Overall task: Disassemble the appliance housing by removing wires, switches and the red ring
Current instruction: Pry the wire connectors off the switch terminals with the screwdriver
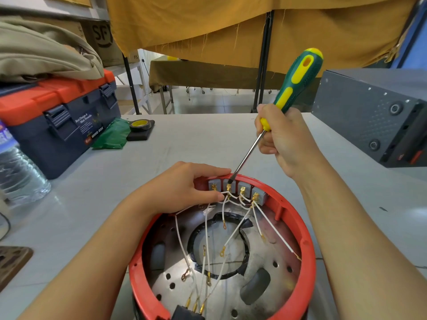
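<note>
Up high, the right hand (280, 137) grips a green and yellow screwdriver (297, 84), its tip on the second of four grey switches (235, 187). The left hand (184, 184) pinches the red ring (305, 229) beside them. White wires (233, 232) lie loose inside the ring's housing.

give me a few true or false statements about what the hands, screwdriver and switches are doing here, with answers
1. The right hand grips a green and yellow screwdriver. True.
2. The screwdriver's tip is at the leftmost of the four grey switches. False: it is at the second from the left.
3. The left hand grips the red ring beside the switches. True.
4. All white wires are gone from the housing. False: several still run from the switches across the metal plate.
5. The toolbox stands open. False: its orange lid is shut and latched.
</note>
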Demonstrator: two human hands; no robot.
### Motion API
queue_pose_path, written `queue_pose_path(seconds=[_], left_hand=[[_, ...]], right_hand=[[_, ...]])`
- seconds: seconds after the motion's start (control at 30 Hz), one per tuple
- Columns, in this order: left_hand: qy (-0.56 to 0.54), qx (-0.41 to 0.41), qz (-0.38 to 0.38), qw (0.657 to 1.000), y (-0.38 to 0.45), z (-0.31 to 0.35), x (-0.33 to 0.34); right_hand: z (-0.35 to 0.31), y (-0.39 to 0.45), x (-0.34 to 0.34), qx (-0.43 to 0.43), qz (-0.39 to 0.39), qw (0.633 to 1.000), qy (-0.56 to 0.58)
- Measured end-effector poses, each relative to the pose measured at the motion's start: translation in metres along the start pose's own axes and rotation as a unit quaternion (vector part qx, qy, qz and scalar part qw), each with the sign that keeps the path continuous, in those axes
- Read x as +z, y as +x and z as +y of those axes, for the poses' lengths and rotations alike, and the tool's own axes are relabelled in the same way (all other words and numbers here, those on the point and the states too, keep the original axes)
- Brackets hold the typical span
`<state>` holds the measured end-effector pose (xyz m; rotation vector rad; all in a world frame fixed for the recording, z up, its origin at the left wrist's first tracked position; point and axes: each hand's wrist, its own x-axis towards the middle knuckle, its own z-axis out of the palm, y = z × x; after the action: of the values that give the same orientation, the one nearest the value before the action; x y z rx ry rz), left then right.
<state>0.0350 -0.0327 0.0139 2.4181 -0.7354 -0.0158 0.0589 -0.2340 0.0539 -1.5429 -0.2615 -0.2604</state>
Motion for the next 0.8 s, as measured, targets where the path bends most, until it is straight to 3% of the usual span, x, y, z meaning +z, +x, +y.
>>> queue_pose_path(seconds=[0.27, 0.8], left_hand=[[0.003, -0.001, -0.001, 1.000, 0.0001, -0.0001, -0.0006], [-0.004, -0.003, 0.002, 1.000, -0.0001, 0.0003, -0.0006]], right_hand=[[0.0027, -0.0016, 0.0048, -0.014, 0.008, 0.998, -0.057], [-0.0028, -0.0021, 0.0027, -0.021, 0.016, 1.000, -0.013]])
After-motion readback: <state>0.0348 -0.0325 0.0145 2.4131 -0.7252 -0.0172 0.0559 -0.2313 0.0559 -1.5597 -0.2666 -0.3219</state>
